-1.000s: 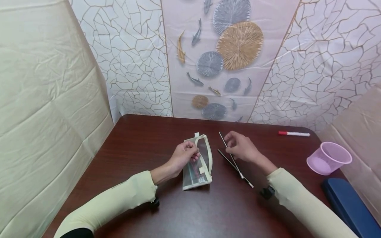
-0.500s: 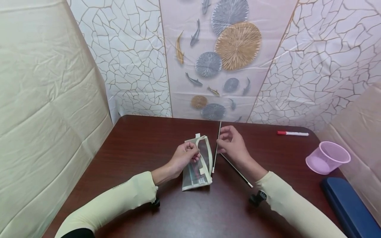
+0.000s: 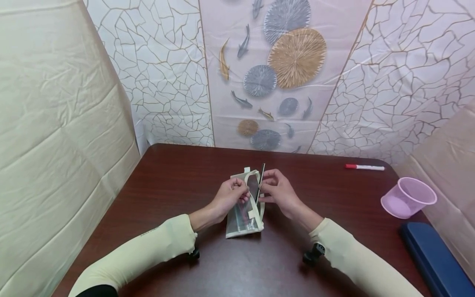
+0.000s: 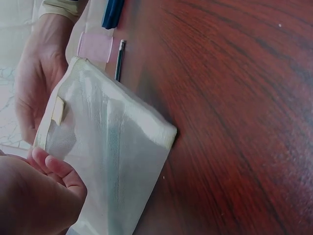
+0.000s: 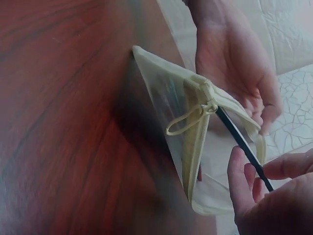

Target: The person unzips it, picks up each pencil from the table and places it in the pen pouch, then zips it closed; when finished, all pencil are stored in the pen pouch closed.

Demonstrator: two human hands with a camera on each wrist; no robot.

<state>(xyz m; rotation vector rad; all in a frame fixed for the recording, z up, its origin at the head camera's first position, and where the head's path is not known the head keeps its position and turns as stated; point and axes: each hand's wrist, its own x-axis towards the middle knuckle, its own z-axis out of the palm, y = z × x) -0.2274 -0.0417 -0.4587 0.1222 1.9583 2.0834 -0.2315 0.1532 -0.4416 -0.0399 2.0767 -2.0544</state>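
Observation:
A see-through mesh zip pouch with cream edging stands with its mouth open in the middle of the table. My left hand pinches the near side of its zip rim. In my right hand is a dark pencil, held between thumb and fingers. That pencil slants down into the pouch's mouth, its lower end out of sight in the head view. Faint pink and bluish things show through the mesh. Another pencil, white at one end, lies on the table; my right arm hides it in the head view.
To the right on the dark wooden table, a pink cup leans on its side. Beyond it lies a red-capped white marker. A blue case rests at the right edge. Patterned cloth hangs behind the table.
My right hand has lifted one pencil from the table, turned it more upright and brought it left into the pouch's mouth. My left hand has stayed on the pouch rim.

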